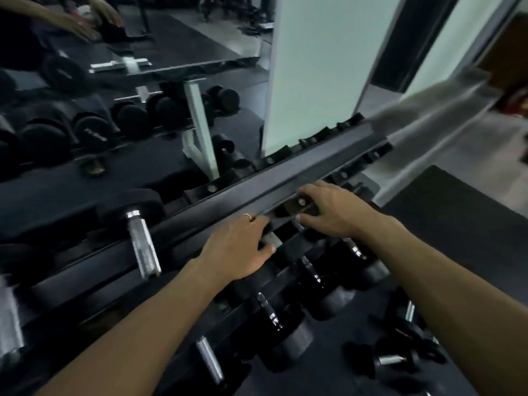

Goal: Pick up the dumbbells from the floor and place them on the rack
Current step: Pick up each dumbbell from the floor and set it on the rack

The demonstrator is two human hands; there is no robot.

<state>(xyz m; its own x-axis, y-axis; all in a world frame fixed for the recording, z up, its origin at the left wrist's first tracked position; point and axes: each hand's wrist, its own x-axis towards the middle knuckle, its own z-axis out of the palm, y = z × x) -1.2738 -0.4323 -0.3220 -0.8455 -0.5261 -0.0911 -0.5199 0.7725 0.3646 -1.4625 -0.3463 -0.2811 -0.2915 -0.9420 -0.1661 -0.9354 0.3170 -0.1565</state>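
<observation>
L hand (238, 252): fingers curled round the handle of a dumbbell (281, 234), thumb on the near side. R hand (331, 211) grips its far head, fingers over top. It sits half under the rack (200, 212) top rail, mid-scene. Risk: head catches the rail or misses its cradle, rolls off toward dumbbells on the floor (391, 360), near right. No legible labels; blurred.

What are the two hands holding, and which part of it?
A small dumbbell under the rack's top rail. The left hand grips its handle, and the right hand holds its far end.
</observation>
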